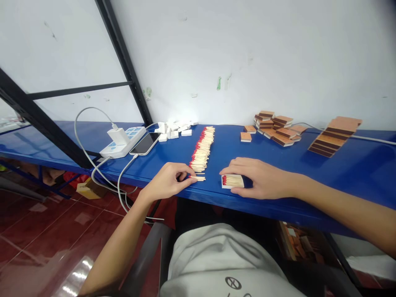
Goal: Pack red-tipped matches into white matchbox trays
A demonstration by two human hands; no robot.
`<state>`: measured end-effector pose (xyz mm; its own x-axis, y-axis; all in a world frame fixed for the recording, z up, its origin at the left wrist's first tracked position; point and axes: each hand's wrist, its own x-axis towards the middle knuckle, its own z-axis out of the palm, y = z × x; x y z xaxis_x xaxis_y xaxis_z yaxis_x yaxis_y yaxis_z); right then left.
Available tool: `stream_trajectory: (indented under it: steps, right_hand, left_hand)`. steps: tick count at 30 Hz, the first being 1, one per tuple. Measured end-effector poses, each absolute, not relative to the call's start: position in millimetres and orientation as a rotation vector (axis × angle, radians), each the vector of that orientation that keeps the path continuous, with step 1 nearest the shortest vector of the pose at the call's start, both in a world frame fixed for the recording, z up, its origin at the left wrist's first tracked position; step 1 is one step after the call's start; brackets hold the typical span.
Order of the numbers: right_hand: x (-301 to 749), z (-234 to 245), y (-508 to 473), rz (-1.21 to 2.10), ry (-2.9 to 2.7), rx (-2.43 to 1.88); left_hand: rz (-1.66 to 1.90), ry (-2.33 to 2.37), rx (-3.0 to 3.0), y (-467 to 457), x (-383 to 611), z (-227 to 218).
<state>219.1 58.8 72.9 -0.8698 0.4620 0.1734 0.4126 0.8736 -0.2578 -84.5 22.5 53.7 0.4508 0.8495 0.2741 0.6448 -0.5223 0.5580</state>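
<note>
- Nearest my camera, by the tabletop's front edge, I have the left hand (168, 179) with its grip closed, thumb and forefinger pinching a few pale wooden matchsticks (200, 179) just above or on the surface; I can't tell which.
- Across from it, the right hand (266, 177) spans a shallow white cardboard tray (227, 187), its grip closed around the near and far sides. The tray lies flat, partly filled with red-tipped matches, heads towards the left.
- I judge the step in hand to be picking up matches for the tray while the right hand steadies it. The next move, to my mind, calls for a light pinch, sticks kept parallel, and a short carry rightwards.
- Just beyond the left fingertips, a long row of red-headed wooden matches (202, 150) runs away from me over the glossy blue tabletop (167, 154).
- Farther left I see a dark-screened white phone (145, 143); behind it, small white cardboard pieces (186, 133) lie heaped.
- Far right, orange-and-brown matchboxes (284, 140) are piled before the scuffed white wall (247, 53).
</note>
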Motion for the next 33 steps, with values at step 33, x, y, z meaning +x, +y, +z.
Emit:
stream_trajectory:
  steps: [33]
  right_hand:
    - [118.4, 109.1, 51.6, -0.268, -3.206, -0.825]
  left_hand:
    - [0.586, 1.270, 2.664, 15.2, -88.7, 61.4]
